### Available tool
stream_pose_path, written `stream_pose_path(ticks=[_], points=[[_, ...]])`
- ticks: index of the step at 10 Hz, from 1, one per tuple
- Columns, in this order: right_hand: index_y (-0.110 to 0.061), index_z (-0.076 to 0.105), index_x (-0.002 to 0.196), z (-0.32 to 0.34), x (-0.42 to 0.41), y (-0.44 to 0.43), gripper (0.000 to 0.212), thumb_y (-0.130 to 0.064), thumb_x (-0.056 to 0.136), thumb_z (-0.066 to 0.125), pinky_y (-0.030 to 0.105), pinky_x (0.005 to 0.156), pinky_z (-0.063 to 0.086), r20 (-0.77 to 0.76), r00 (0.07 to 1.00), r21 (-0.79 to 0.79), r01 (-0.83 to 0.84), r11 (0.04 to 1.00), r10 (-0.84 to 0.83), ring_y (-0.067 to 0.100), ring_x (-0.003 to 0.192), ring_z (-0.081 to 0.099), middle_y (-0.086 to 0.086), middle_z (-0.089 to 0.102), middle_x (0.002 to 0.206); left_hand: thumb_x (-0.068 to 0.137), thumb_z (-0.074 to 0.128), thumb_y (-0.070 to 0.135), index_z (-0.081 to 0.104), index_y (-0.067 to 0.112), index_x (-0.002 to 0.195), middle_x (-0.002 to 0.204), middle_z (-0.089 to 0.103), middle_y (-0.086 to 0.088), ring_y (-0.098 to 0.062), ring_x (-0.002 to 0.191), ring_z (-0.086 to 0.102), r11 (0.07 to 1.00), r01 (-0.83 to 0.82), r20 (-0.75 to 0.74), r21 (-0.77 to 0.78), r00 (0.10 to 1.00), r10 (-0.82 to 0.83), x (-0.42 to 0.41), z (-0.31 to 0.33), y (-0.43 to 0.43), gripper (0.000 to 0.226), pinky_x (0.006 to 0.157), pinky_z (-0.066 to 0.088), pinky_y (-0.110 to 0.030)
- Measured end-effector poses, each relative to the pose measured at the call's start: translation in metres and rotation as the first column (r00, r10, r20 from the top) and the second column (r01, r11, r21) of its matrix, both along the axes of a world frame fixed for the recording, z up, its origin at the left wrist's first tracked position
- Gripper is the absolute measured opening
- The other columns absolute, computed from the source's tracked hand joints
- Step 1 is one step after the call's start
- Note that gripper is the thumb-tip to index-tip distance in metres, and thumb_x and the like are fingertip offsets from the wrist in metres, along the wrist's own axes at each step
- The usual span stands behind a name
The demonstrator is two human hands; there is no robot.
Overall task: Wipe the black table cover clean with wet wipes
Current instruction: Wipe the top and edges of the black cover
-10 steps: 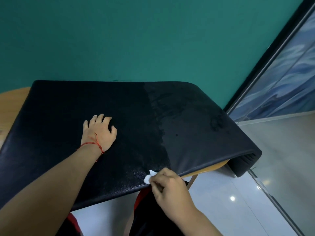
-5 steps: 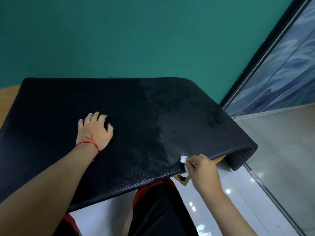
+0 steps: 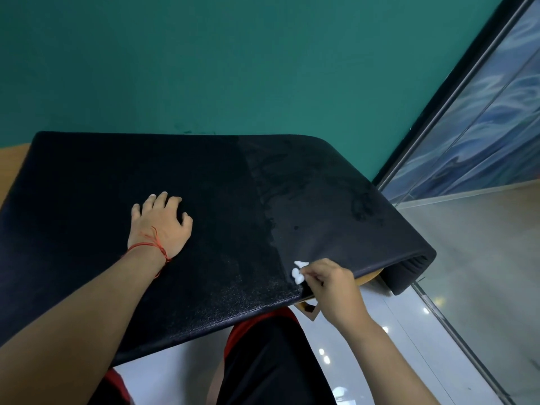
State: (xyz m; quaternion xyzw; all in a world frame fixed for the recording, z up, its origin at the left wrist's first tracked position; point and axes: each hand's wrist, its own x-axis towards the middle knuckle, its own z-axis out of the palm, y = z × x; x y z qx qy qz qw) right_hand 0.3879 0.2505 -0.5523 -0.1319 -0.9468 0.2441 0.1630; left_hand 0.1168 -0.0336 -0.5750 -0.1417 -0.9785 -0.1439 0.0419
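**Wipe pinched at the near edge of the cover**

Head view: the black table cover (image 3: 204, 185) lies spread over a wooden table (image 3: 14, 166), whose light brown top shows at the far left and again under the cover's near right corner. The cover's right end hangs over the end of the table and folds down toward the floor. Its surface falls into two zones. The left part is deep black with a fine grain. The right part is duller and greyer, with dark streaks and blotches, and the line between the two runs from the far edge down to the near edge.

The left hand (image 3: 162, 226) rests palm down on the dark zone, left of the middle. Its fingers are loosely bent with the tips touching the cover, and it holds nothing. A red string bracelet (image 3: 147, 245) is tied round that wrist.

The right hand (image 3: 333, 283) is at the cover's near edge, where the two zones meet. Its fingers and thumb are curled and pinch a small crumpled white wet wipe (image 3: 298, 273). The wipe sticks out to the left of the fingertips and touches the cover just inside the edge.

Behind the table stands a teal wall (image 3: 233, 68). To the right a dark-framed glass panel (image 3: 496, 127) shows a blue wavy pattern. Below are pale glossy floor tiles (image 3: 394, 331) and the person's black shorts (image 3: 263, 361) with red trim.
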Motion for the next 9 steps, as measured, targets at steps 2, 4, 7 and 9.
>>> stream_pose_path(ticks=[2, 4, 7, 9], points=[[-0.028, 0.079, 0.090, 0.001, 0.013, 0.006, 0.023, -0.006, 0.095, 0.075, 0.006, 0.086, 0.042, 0.108, 0.966, 0.065, -0.241, 0.968, 0.233, -0.009, 0.104, 0.061, -0.031, 0.065, 0.103, 0.103, 0.033, 0.051, 0.045, 0.026, 0.154, 0.166, 0.036, -0.007, -0.029, 0.156, 0.025, 1.000, 0.003, 0.006, 0.003, 1.000, -0.003, 0.002, 0.002, -0.001, 0.058, 0.127, 0.018, -0.057], [-0.032, 0.080, 0.093, 0.001, -0.026, 0.006, 0.019, -0.015, 0.097, 0.072, 0.018, 0.077, 0.046, 0.146, 0.968, 0.134, -0.224, 0.965, 0.204, 0.004, 0.093, 0.056, -0.019, 0.063, 0.090, 0.103, 0.033, 0.050, 0.045, 0.026, 0.154, 0.167, 0.036, -0.007, -0.029, 0.156, 0.025, 1.000, 0.000, 0.000, 0.009, 1.000, 0.000, 0.000, 0.001, 0.000, 0.058, 0.127, 0.018, -0.057], [-0.028, 0.074, 0.087, 0.003, -0.114, 0.018, 0.017, -0.012, 0.088, 0.078, 0.028, 0.071, 0.056, 0.111, 0.988, 0.008, -0.106, 0.994, 0.104, 0.003, 0.077, 0.064, -0.016, 0.066, 0.081, 0.102, 0.038, 0.048, 0.048, 0.025, 0.151, 0.164, 0.039, -0.007, -0.029, 0.155, 0.028, 1.000, -0.003, -0.018, 0.019, 1.000, 0.004, 0.000, 0.002, 0.002, 0.055, 0.126, 0.020, -0.058], [-0.029, 0.072, 0.079, 0.006, -0.173, 0.024, 0.017, -0.016, 0.087, 0.080, 0.034, 0.069, 0.060, 0.126, 0.991, -0.081, -0.038, 0.996, 0.048, 0.005, 0.071, 0.067, -0.013, 0.070, 0.073, 0.102, 0.038, 0.048, 0.048, 0.026, 0.150, 0.164, 0.039, -0.005, -0.028, 0.155, 0.027, 1.000, -0.011, -0.028, 0.021, 1.000, 0.012, -0.002, -0.002, 0.002, 0.054, 0.126, 0.020, -0.056]])
